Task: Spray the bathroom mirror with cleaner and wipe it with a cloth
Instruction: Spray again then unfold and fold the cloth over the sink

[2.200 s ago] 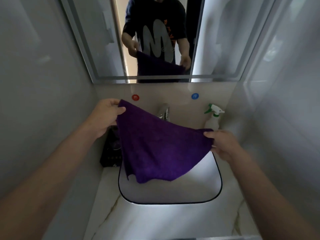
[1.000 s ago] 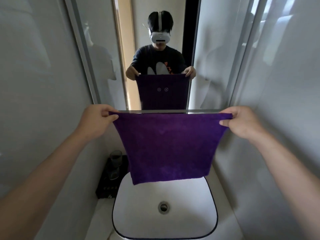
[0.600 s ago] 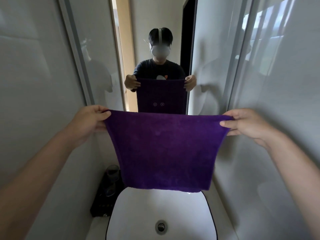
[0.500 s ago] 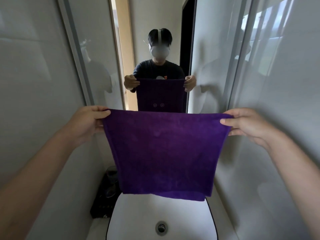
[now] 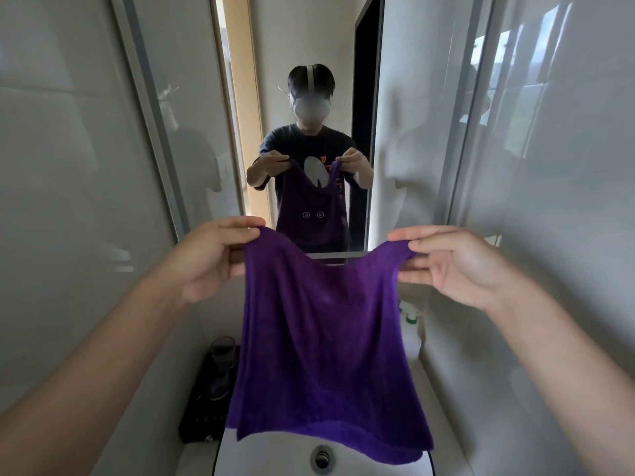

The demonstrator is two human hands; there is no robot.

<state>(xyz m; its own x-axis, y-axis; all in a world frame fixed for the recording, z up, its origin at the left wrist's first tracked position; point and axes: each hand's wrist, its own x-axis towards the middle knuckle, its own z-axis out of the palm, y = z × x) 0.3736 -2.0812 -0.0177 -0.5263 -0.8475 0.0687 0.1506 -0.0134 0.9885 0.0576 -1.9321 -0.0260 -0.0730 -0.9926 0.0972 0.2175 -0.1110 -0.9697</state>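
Observation:
A purple cloth point(image 5: 326, 341) hangs in front of me over the basin, its top edge sagging in the middle. My left hand point(image 5: 213, 255) pinches its top left corner and my right hand point(image 5: 450, 262) pinches its top right corner. The framed mirror point(image 5: 309, 46) fills the wall ahead and reflects a person holding the same cloth. The spray bottle point(image 5: 410, 333), white with a green part, stands at the back right of the counter, mostly hidden behind the cloth.
A white basin point(image 5: 275, 455) with a metal drain point(image 5: 322, 458) lies below the cloth. A glass point(image 5: 221, 365) stands on a black box point(image 5: 206, 407) at the left of the counter. Glossy walls stand close on both sides.
Both hands have moved closer together, so the cloth's top edge went from taut and straight to sagging in the middle. Earlier the cloth was lifted up from the basin.

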